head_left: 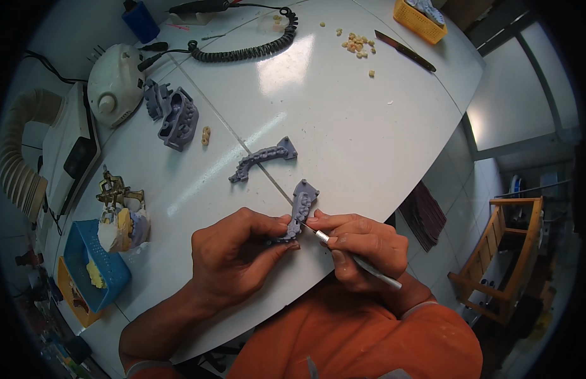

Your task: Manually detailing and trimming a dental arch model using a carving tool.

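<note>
Near the table's front edge, my left hand pinches a grey dental arch model between thumb and index finger. My right hand grips a slim silver-handled hobby knife like a pen, its fine tip at the side of the model; whether it touches cannot be made out. Just beyond lies a second grey dental arch model. Farther left, a bulkier grey dental model stands with another grey piece against it. Beside them rests a small tooth-coloured piece.
At left are a white control box, a ribbed hose, a brass articulator with a cast and a blue basket. A coiled black cable, several tooth-coloured crowns, a dark-handled knife and a yellow basket lie far off.
</note>
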### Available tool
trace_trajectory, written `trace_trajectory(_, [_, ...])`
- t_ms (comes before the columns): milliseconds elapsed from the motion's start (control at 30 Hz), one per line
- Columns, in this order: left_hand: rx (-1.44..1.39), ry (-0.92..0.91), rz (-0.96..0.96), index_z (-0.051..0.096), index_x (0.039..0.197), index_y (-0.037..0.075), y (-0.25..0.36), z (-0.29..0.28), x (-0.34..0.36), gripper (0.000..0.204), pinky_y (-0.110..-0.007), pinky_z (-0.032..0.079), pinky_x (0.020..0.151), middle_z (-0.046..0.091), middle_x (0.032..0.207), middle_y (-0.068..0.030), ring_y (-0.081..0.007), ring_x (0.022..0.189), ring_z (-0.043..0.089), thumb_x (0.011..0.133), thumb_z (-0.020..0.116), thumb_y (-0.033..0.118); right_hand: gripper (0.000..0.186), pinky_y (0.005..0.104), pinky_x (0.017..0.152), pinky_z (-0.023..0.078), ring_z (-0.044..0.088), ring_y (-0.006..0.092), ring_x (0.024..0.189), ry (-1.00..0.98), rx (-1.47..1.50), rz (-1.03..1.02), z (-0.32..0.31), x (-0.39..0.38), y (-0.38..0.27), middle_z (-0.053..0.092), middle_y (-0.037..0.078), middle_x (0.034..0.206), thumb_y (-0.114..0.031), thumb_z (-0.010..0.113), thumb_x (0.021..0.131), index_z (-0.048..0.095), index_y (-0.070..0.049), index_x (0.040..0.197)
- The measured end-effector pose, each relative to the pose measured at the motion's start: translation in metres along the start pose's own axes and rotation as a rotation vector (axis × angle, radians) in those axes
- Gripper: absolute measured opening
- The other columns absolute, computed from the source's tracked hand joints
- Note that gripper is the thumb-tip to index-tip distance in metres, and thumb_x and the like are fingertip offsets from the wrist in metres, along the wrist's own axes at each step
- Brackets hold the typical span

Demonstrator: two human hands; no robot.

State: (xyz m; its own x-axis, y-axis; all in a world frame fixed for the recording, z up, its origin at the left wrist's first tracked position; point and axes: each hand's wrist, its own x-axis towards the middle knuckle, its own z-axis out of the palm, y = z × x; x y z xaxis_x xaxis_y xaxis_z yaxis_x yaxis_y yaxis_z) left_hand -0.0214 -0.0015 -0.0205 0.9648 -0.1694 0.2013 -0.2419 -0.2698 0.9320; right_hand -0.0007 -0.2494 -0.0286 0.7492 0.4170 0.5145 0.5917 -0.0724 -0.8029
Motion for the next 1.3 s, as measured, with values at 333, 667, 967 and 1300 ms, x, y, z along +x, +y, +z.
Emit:
trace_trajectory(333, [0.028,-0.006,-0.020,0.076,0.104,-0.001,0.001,0.000,-0.001,0.026,-0.033,0.069,0.084,0.083,0.101,-0.0157,-0.0258,0.102,0.084,0.084,0.093,-0.001,0.016,0.0565,0.103,0.064,0.080,0.0428,0.115,-0.016,0.028,0.030,-0.004,0.001,0.000,0.080,0.029,0.110,0.009,0.067,0.097,0.068,0.001,0.111])
trace_trajectory(667, [0.028,-0.004,-0.025,0.075,0.104,-0.001,0.001,0.001,-0.002,0.027,-0.033,0.069,0.084,0.083,0.102,-0.0159,-0.0254,0.099,0.085,0.084,0.093,-0.001,0.018,0.0523,0.101,0.067,0.081,0.0405,0.112,0.046,0.045,-0.028,0.001,0.000,0.003,0.080,0.027,0.101,0.012,0.074,0.092,0.070,0.006,0.108])
trace_trajectory(967, [0.022,-0.017,-0.015,0.075,0.104,-0.001,0.001,0.000,-0.001,0.027,-0.032,0.069,0.084,0.083,0.102,-0.0155,-0.0251,0.099,0.084,0.084,0.093,-0.001,0.016,0.0579,0.101,0.066,0.081,0.0418,0.111,0.029,-0.001,-0.022,0.002,-0.002,0.003,0.079,0.025,0.103,0.009,0.069,0.096,0.068,0.001,0.109])
trace_trajectory(1300, [0.036,-0.014,-0.016,0.076,0.103,-0.001,0.001,0.000,-0.001,0.026,-0.032,0.069,0.083,0.083,0.102,-0.0155,-0.0248,0.100,0.084,0.084,0.093,-0.001,0.017,0.0506,0.100,0.067,0.082,0.0396,0.108,0.016,0.013,0.020,-0.003,0.006,-0.002,0.080,0.030,0.105,0.014,0.075,0.088,0.071,0.008,0.104])
